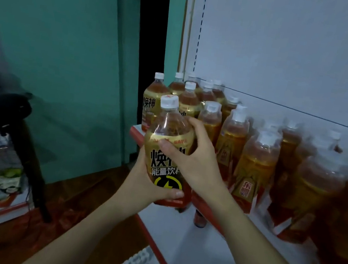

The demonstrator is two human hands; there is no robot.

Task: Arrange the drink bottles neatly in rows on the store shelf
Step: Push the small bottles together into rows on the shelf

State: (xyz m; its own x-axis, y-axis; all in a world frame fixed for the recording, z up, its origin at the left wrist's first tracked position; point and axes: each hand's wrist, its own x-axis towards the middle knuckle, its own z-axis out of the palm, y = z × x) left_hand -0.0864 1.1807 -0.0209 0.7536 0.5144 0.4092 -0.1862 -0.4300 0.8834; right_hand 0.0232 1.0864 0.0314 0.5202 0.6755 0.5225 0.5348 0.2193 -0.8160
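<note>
At nine o'clock stands a black pedestal fan (pixel 4 108) before the teal wall (pixel 68 50). At centre, the left hand (pixel 147 184) cups the base of a clear plastic drink bottle with a gold-and-black label and white cap (pixel 168 144), fingers curled under it. The right hand (pixel 195 164) wraps its shoulder, fingers closed around it, just in front of the white shelf's red edge (pixel 137 134). From twelve to three o'clock, matching amber bottles (pixel 255 163) crowd the shelf.

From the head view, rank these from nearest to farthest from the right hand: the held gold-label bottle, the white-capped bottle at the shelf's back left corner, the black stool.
1. Held gold-label bottle: in the right hand itself.
2. Back-corner bottle: up behind, against the wall.
3. Black stool: far left, on the floor.
</note>
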